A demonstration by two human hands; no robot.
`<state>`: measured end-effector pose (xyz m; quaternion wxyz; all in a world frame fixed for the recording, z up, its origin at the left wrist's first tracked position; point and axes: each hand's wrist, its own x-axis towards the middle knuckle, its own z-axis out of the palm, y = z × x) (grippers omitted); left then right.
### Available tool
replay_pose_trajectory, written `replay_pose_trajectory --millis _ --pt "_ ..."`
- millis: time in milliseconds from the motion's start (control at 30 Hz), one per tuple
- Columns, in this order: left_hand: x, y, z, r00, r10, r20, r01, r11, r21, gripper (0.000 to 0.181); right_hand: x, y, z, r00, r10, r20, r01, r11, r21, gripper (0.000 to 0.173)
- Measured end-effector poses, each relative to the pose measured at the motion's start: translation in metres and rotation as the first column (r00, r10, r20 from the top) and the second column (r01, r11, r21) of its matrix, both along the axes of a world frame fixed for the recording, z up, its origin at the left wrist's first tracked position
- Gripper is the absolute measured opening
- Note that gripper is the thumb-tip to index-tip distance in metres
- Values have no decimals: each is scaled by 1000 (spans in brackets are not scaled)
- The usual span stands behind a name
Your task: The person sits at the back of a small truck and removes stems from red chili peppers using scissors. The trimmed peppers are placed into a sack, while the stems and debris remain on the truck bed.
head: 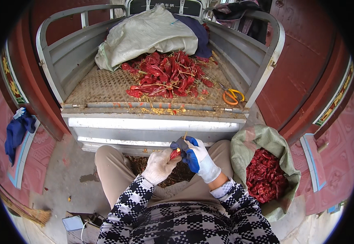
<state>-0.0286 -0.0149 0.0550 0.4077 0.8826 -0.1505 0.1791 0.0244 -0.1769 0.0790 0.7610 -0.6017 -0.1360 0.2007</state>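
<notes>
A dried red chili pepper [174, 154] is held between my hands above my lap. My left hand [161, 163], in a white knit glove, grips its red body. My right hand [196, 155], in a white glove with blue coated fingers, pinches at its top, where a pale stem [185, 135] sticks up. Some of the pepper is hidden by the fingers. Ahead, a heap of dried red chilies [170, 73] with stems lies on the metal bed of a cargo cart [85, 85]. To my right stands a woven sack [241, 146] holding stemless-looking red chili pieces [265, 177].
Orange-and-yellow-handled scissors [232, 95] lie at the bed's right front. A white woven sack [152, 33] covers the back of the heap. Loose seeds [161, 111] dot the tailgate edge. A straw broom [36, 215] and a phone [72, 223] are at lower left.
</notes>
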Motion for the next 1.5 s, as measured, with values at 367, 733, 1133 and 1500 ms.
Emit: replay_pose_trajectory --millis 367,733,1133,1500 --pt "12 8 -8 905 -250 -346 -121 628 -769 17 83 -29 23 784 162 599 339 697 -632 39" --pt "16 14 -23 897 -309 -315 -118 519 -847 14 187 -3 40 541 330 773 817 11 -577 43" --pt "22 -2 -27 933 -305 -191 -52 412 -910 27 162 -81 101 673 -197 713 650 619 -442 31" --pt "16 -10 -9 967 -159 -197 5 791 -612 47 38 -12 65 789 214 576 295 690 -661 26"
